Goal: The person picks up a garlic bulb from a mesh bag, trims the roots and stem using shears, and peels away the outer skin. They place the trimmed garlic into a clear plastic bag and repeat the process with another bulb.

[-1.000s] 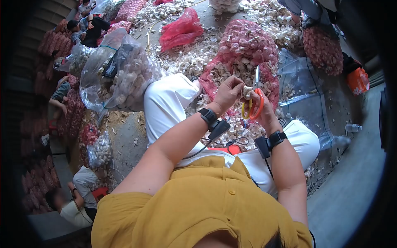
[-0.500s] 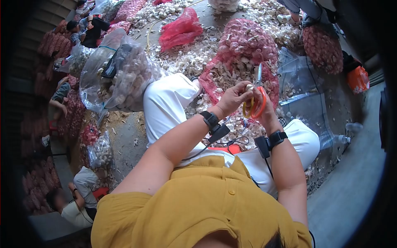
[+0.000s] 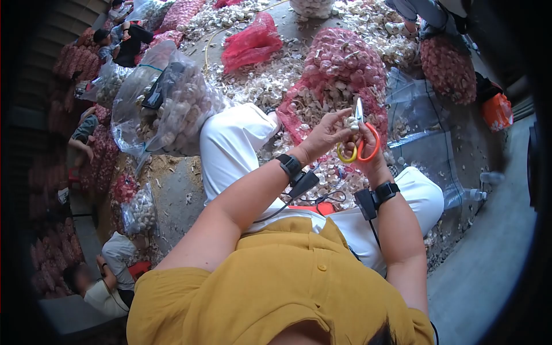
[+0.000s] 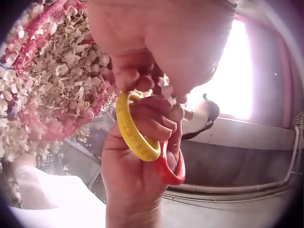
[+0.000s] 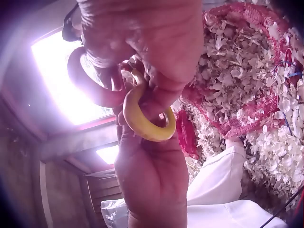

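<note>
My right hand point(image 3: 372, 161) grips a pair of scissors point(image 3: 375, 142) with one orange-red and one yellow handle loop. Their metal blades point away from me, slightly parted. Beside the blades my left hand point(image 3: 322, 138) pinches a small whitish garlic bulb point(image 3: 350, 122) between thumb and fingers. In the left wrist view both hands meet around the garlic, mostly hidden by fingers, and the yellow loop point(image 4: 135, 130) hangs over the right hand's fingers. The right wrist view shows the yellow loop point(image 5: 145, 126) too. Below lies an opened pink net sack point(image 3: 296, 118) with garlic and peelings.
Dry garlic skins point(image 3: 247, 86) litter the floor. A clear plastic bag of garlic point(image 3: 184, 115) stands at the left knee, an empty red net point(image 3: 253, 43) lies ahead, and plastic sheeting point(image 3: 422, 132) lies at right. Other people sit around among full sacks point(image 3: 448, 72).
The scissors have turned and dropped a little, with their handle loops spread wider. The garlic has shifted between the fingertips, and the left fingers have extended.
</note>
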{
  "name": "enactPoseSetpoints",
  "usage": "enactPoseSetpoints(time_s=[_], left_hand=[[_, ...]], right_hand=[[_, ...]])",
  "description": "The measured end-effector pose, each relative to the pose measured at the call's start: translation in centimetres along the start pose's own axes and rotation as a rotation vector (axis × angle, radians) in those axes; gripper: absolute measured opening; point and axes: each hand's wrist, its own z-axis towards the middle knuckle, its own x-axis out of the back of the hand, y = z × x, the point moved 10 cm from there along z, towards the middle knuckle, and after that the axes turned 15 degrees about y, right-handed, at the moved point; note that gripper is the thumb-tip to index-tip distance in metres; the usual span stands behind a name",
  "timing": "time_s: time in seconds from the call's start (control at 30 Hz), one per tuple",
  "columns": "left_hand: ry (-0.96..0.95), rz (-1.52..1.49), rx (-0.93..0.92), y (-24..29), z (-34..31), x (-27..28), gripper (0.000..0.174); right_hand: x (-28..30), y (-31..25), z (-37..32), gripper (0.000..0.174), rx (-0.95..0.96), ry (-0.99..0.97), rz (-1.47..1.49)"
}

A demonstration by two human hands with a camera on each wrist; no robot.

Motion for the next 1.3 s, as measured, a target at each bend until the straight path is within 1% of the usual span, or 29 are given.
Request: enactPoseSetpoints(time_s=[0.07,0.1,0.13,0.17,0.2,0.23,0.33,0.4,0.43,0.5,0.57,0.63,0.7,0.77,0.83,0.9,0.97,1.03,1.1,1.13,1.2,1.23,1.3], left_hand=[[-0.040,0.158,-0.196,1.0,0.1,-0.1,0.035],[-0.043,0.158,-0.194,0.9,0.3,-0.1,0.035],[-0.054,0.178,-0.222,1.0,0.4,-0.1,0.033],[-0.062,0.199,-0.253,1.2,0.5,-0.1,0.031],[-0.044,0.237,-0.269,1.3,0.6,0.1,0.027],[-0.044,0.240,-0.269,1.3,0.6,0.1,0.027],[-0.011,0.175,-0.264,1.3,0.5,0.0,0.026],[0.044,0.049,-0.081,-0.2,0.6,0.5,0.023],[0.045,0.049,-0.081,-0.2,0.5,0.5,0.023],[0.128,0.131,-0.046,-0.7,0.7,1.2,0.019],[0.161,0.177,-0.060,-2.0,1.3,2.1,0.018],[0.192,0.223,-0.073,-1.6,1.3,2.3,0.017],[0.204,0.352,-0.091,-1.1,1.0,2.4,0.016],[0.200,0.310,-0.067,-1.4,1.1,2.5,0.016],[0.196,0.267,-0.042,-2.0,1.2,2.6,0.016],[0.187,0.318,-0.130,-1.2,1.3,2.5,0.016],[0.164,0.350,-0.157,-0.6,1.0,2.3,0.016],[0.140,0.381,-0.184,0.3,0.7,2.0,0.017],[0.073,0.230,-0.079,-0.1,0.5,1.7,0.018],[0.074,0.229,-0.080,-0.1,0.6,2.1,0.018],[0.022,0.001,0.060,-0.5,0.6,2.0,0.018],[0.022,0.001,0.060,0.0,0.4,1.8,0.018],[0.053,-0.108,0.125,0.4,-0.1,1.2,0.019]], right_hand=[[0.1,0.4,0.3,0.032,-0.013,-0.021,-0.023],[-0.1,0.6,0.1,0.032,-0.026,-0.038,-0.043],[-0.5,1.0,0.0,0.034,-0.066,-0.063,0.008],[-0.7,1.0,-0.2,0.034,-0.066,-0.064,0.009],[-0.5,1.0,-0.3,0.035,-0.049,-0.022,-0.012],[-0.3,0.8,-0.3,0.037,-0.031,0.020,-0.031],[-0.7,0.5,-0.5,0.038,-0.023,0.037,0.011],[-0.9,0.5,-0.5,0.037,-0.039,0.014,0.006],[-1.2,0.7,-0.6,0.036,-0.056,-0.011,-0.001],[-0.8,0.9,-0.2,0.036,-0.052,-0.024,-0.011],[-0.6,1.0,0.0,0.035,-0.047,-0.036,-0.021],[-0.5,0.9,-0.2,0.035,-0.028,-0.006,-0.072],[-0.3,1.0,0.0,0.035,-0.045,0.003,-0.070],[-0.2,1.1,0.0,0.035,-0.064,0.012,-0.069],[-0.4,1.0,-0.2,0.035,-0.041,0.008,-0.103],[-0.4,1.2,-0.2,0.035,-0.049,0.023,-0.084],[-0.3,1.4,-0.1,0.035,-0.055,0.037,-0.065],[-0.1,0.6,-0.1,0.031,0.032,0.035,-0.107],[-0.6,0.2,-0.4,0.028,0.063,0.035,-0.125],[-0.9,-0.1,-0.6,0.025,0.094,0.036,-0.144],[-1.3,-0.4,-0.8,0.024,0.108,0.013,-0.123],[-1.6,-0.6,-0.8,0.022,0.122,-0.010,-0.101],[-1.1,-0.6,-0.5,0.023,0.121,0.000,-0.088]])
